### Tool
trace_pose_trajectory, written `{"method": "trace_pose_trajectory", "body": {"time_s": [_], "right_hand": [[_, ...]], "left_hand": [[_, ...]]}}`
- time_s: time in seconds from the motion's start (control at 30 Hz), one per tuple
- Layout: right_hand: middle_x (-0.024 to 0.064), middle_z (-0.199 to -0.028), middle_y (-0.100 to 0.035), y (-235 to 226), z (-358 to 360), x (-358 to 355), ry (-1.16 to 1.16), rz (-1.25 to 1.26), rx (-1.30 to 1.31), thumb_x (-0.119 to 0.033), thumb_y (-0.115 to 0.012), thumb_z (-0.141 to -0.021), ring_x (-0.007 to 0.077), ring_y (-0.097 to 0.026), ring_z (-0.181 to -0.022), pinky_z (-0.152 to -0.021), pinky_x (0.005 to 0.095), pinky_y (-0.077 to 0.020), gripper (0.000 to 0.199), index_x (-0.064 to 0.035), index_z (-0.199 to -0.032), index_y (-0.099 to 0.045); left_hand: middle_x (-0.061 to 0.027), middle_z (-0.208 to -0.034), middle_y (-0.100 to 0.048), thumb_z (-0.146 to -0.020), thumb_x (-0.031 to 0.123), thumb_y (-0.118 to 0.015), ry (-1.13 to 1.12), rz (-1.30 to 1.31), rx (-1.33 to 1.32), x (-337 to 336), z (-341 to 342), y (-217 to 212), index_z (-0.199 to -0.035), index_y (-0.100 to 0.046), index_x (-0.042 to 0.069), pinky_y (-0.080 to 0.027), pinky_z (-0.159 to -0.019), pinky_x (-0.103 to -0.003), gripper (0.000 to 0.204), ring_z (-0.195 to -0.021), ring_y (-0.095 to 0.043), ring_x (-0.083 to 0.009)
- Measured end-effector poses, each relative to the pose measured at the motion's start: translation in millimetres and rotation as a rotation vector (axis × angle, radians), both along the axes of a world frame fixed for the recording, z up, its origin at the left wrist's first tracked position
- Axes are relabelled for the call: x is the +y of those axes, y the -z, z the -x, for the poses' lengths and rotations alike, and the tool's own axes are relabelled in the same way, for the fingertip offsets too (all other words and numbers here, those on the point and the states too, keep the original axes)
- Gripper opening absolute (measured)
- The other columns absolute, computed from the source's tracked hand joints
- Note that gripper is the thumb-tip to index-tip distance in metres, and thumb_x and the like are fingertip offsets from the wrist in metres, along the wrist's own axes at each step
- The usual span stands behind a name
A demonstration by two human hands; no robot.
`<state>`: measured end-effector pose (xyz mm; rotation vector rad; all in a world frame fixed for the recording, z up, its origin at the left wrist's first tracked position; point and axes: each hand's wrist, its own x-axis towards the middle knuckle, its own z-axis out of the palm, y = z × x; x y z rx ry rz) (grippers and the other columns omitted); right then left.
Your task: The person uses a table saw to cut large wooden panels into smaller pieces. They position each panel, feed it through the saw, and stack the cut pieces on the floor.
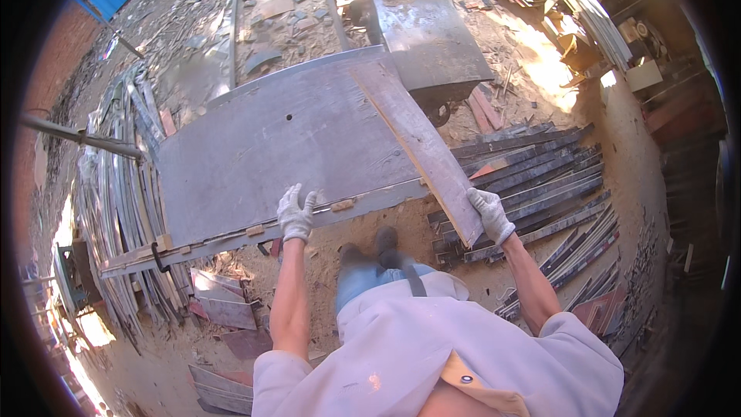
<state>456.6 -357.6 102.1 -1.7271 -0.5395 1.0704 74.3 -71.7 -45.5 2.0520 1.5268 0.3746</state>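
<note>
My right hand [491,216], in a pale knit glove, grips the near end of a long wooden board [421,150]. The board slants away from me across the right end of a large grey-brown panel tabletop [262,147]. My left hand [296,215], gloved too, is at the near edge of the tabletop, fingers spread and holding nothing; I cannot tell whether it touches the edge. Along that edge runs a narrow strip with small wood blocks [342,205] on it. A dark clamp [160,257] hangs at its left end.
Stacked dark strips [532,177] lie on the ground at right, and long thin strips [123,185] are heaped at left. Another dark panel [424,23] stands beyond the tabletop. A metal pole [81,137] juts in from the left. Board scraps [224,301] lie at lower left.
</note>
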Motion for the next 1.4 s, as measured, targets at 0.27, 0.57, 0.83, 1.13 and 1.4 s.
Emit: {"method": "trace_pose_trajectory", "body": {"time_s": [0.27, 0.57, 0.83, 1.13, 1.4], "right_hand": [[0.0129, -0.071, -0.067, -35, 132, 30, -0.622, -0.148, -0.649, -0.028, -0.093, -0.078, 0.0209, -0.061, -0.06, -0.062, 0.037, -0.0517, 0.032, -0.0039, -0.09, -0.076], [0.0139, -0.093, -0.074, 0, 236, -4, -0.927, -0.118, -0.436, -0.008, -0.085, -0.079, 0.0305, -0.072, -0.084, -0.078, 0.039, -0.0575, 0.031, -0.0073, -0.109, -0.076], [0.0153, -0.1, -0.075, 66, 219, -37, -0.716, -0.204, -0.577, 0.006, -0.071, -0.083, 0.0287, -0.073, -0.092, -0.084, 0.0369, -0.0562, 0.035, -0.0088, -0.114, -0.074], [-0.0008, -0.095, -0.073, -11, 26, -17, -0.099, -0.099, 0.197, -0.02, -0.085, -0.092, 0.0062, -0.066, -0.078, -0.066, 0.0235, -0.0549, 0.03, -0.0057, -0.116, -0.072], [0.0065, -0.132, -0.069, 1, -121, 9, 0.006, 0.046, 0.12, -0.016, -0.076, -0.099, 0.0173, -0.07, -0.103, -0.071, 0.0347, -0.0619, 0.072, -0.0103, -0.162, -0.042]], "left_hand": [[-0.0064, -0.146, -0.061, -0.095, 0.043, -0.077, -0.509, 0.9, -1.828, -151, -10, -128, -0.152, -0.049, 0.006, -0.041, -0.12, -0.045, 0.073, -0.136, -0.055, -0.0252], [-0.0023, -0.125, -0.066, -0.093, 0.053, -0.075, -0.68, 0.527, -2.118, -237, 129, -102, -0.139, -0.061, 0.013, -0.039, -0.12, -0.055, 0.062, -0.122, -0.059, -0.0238], [0.0007, -0.102, -0.062, -0.088, 0.066, -0.075, -0.32, 0.427, -1.827, -240, 91, -111, -0.099, -0.069, 0.013, -0.032, -0.125, -0.055, 0.055, -0.106, -0.063, -0.0176], [-0.0057, -0.126, -0.072, -0.096, 0.022, -0.081, -0.908, 0.481, -1.755, -164, 69, -144, -0.141, -0.062, 0.008, -0.06, -0.092, -0.035, 0.051, -0.108, -0.071, -0.0192], [-0.0128, -0.128, -0.073, -0.097, -0.003, -0.07, -0.831, 0.395, -1.219, -93, -102, -53, -0.139, -0.065, 0.001, -0.067, -0.089, -0.038, 0.043, -0.104, -0.073, -0.021]]}}
